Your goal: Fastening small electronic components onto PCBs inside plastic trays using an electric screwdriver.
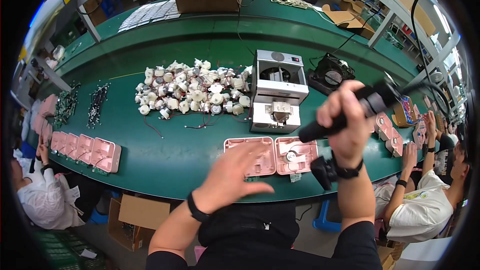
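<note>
My right hand is raised above the green workbench and grips a black electric screwdriver whose cable runs up to the right. My left hand hovers open, fingers spread, over the near edge of a pink plastic housing. A second pink housing with a small white motor part in it lies just to the right, below the screwdriver tip. Both wrists wear black bands.
A white screw feeder machine stands behind the housings. A heap of small white motors lies to its left. More pink housings sit at the left edge, near a seated person. Another person works at right. A black fan lies behind.
</note>
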`<act>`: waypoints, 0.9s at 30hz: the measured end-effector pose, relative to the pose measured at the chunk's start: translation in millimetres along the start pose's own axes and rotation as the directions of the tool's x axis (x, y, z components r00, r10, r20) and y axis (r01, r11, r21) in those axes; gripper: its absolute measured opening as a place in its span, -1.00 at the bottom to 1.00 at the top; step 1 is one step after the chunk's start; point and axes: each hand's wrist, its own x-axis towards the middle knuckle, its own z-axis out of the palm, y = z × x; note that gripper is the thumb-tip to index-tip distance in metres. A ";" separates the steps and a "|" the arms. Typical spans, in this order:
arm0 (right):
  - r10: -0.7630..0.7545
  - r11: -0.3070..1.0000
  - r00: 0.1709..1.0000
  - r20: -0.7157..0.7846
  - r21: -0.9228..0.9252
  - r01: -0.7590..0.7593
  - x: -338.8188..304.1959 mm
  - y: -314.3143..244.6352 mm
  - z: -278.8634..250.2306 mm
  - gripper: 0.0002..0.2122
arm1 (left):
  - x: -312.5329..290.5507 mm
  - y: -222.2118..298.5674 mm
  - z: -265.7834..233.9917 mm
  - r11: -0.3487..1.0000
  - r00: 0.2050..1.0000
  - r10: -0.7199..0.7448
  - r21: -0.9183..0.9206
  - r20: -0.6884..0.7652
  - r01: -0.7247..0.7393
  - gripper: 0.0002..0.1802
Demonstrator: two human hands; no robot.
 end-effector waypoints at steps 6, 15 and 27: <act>-0.054 0.999 0.999 0.000 0.007 0.054 -48.1 -28.1 -16.2 -0.83 | 22.3 -81.6 -43.0 0.964 0.933 -0.177 0.135 -0.314 0.228 -0.66; -0.061 0.996 0.998 0.020 -0.061 0.062 -84.8 -46.3 -22.0 -0.71 | 67.9 -129.6 -39.2 0.847 0.988 0.111 0.531 -0.108 -0.037 -0.64; -0.009 0.999 1.000 0.005 -0.045 0.009 -106.8 -52.1 -26.8 -0.64 | -3.2 -113.5 -84.1 0.670 0.753 -0.564 -0.721 -0.339 0.176 -0.65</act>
